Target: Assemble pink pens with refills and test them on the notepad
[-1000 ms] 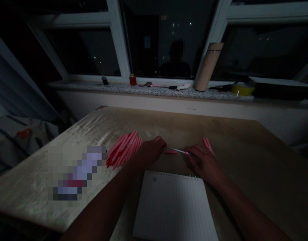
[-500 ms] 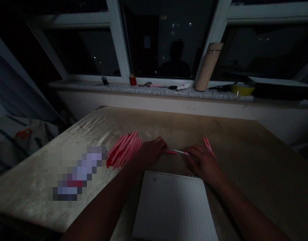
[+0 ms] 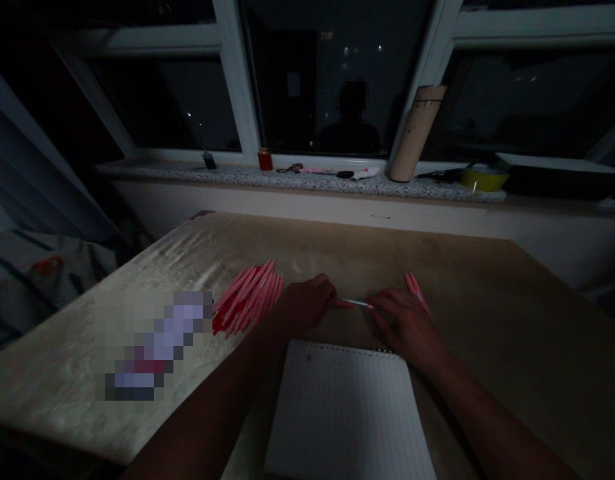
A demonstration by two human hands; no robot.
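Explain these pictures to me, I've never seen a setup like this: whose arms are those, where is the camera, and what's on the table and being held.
There is no machine here: the arms belong to a person working bare-handed. One camera, worn on that person's head, takes every picture, looking forward and down.

On the table lie a spiral notepad, a pile of pink pens to the left, a few more pink pens by the right hand, and a pixelated object that can't be identified.

The right hand holds one end of a slim white-and-pink stick. The left hand is at its other end; the dimness hides whether it grips it.
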